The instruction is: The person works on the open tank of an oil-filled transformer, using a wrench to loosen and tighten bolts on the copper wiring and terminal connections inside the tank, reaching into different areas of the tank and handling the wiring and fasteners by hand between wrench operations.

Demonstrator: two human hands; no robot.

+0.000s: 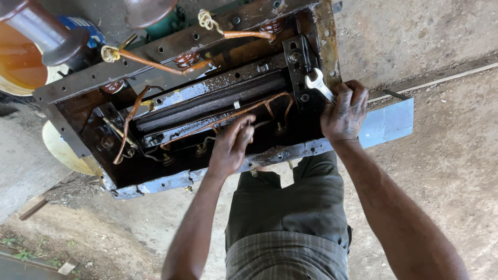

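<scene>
Steel glints: a silver open-ended metal spanner (317, 83) sits clamped in the right hand (345, 111), fingers wrapped tight, at the right end of the oily black rectangular steel tank (72, 85). Left hand (232, 145) pinches a thin copper-coloured wire lead (228, 118) inside, fingers curled narrow.

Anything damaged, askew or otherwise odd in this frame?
Yes. The open metal tank is rusty and oil-blackened, with flaking rims. Its copper leads run bent and uneven. The right hand holds a wrench; the left hand grips a lead.
</scene>
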